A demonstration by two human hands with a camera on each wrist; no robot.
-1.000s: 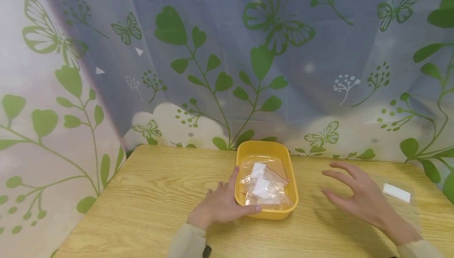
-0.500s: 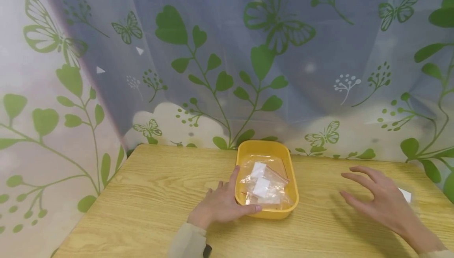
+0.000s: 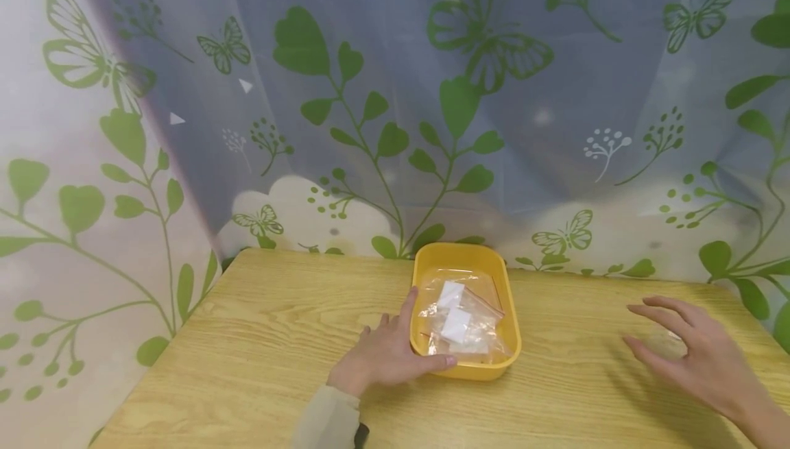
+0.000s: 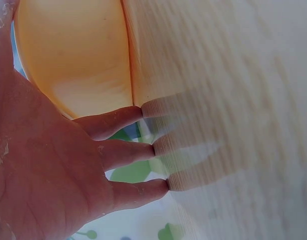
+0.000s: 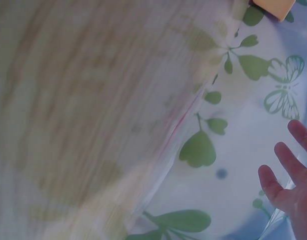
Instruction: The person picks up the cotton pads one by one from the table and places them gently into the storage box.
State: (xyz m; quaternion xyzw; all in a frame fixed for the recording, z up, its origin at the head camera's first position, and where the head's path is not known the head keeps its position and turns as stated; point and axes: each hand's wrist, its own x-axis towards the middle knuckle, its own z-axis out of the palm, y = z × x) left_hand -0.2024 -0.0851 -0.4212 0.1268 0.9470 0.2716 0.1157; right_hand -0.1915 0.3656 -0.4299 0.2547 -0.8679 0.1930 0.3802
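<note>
A yellow plastic box [image 3: 513, 339] stands at the back of the table and holds clear zip bags [image 3: 478, 305] with white pieces in them. My left hand [image 3: 385, 356] rests against its near left corner, thumb along the front rim and index finger by the left side. In the left wrist view the other fingers [image 4: 128, 150] are straight, their tips on the tabletop. To the right, my right hand [image 3: 703, 360] hovers with spread fingers, holding nothing. Beneath it lies another clear bag [image 3: 669, 341], mostly covered; its red seal [image 5: 179, 122] shows in the right wrist view.
The wood-grain table [image 3: 265, 339] ends at a curtain [image 3: 370, 127] printed with green leaves and butterflies, close behind the box. Another patterned sheet [image 3: 80, 264] hangs along the left side.
My right hand has moved to the right, away from the box and over the loose bag, covering the white piece seen earlier. The left hand and the box stay where they were.
</note>
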